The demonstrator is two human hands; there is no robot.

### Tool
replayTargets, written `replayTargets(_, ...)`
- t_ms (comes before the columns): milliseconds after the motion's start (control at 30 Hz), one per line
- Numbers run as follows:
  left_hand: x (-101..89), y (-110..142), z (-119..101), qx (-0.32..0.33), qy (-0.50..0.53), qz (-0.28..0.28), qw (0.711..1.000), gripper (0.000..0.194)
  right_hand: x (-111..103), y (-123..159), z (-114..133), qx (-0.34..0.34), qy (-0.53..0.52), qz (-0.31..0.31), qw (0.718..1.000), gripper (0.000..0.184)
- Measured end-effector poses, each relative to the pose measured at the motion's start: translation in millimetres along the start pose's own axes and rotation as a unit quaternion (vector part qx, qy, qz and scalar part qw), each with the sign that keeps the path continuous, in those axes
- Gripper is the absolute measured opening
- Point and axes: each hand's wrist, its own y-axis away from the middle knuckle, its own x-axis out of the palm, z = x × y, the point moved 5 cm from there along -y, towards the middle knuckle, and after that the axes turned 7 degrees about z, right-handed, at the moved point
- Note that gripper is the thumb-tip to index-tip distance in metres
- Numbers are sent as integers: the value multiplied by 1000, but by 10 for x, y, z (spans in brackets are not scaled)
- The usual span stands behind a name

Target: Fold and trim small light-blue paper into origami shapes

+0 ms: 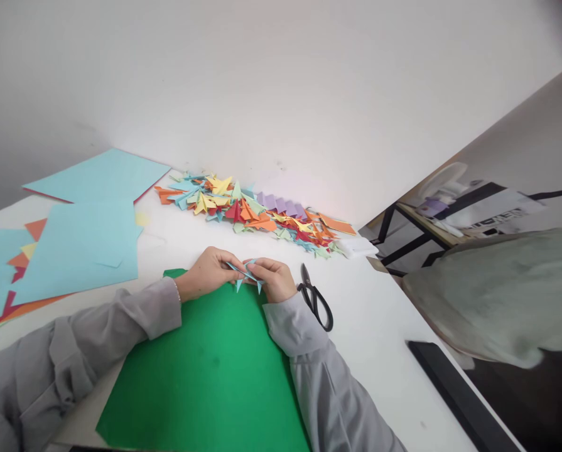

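Between both hands is a small folded piece of light blue paper (250, 274), with pointed tips hanging below the fingers. My left hand (210, 274) pinches its left side, and my right hand (274, 277) pinches the right side. Some of the paper is hidden behind the fingers. Under the hands lies a large green sheet (210, 370). Just right of my right wrist, black-handled scissors (314, 298) rest on the white table (365, 326).
A long heap of colourful folded paper pieces (247, 210) lies along the wall. Large light blue sheets (87, 245) overlap coloured paper at the left. A black bar-shaped object (459, 392) lies near the right table edge. Beyond it are a shelf (422, 223) and grey-green cloth (502, 289).
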Motion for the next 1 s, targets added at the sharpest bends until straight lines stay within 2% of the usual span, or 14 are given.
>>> replayTargets(167,2,13,-11,6,-17,-2,1000,9,-24,-27,-26,0,18,17,1000,12)
replayTargets(433,9,12,-24,5,-18,1,1000,7,-18,5,-13,8,13,-34,999,15)
replayTargets(733,19,2,1,10,-29,13,999,6,-49,-9,-7,-14,84,-29,996,15)
replayTargets(1000,24,10,-12,3,-26,26,999,6,-91,-37,-54,8,47,-41,998,17)
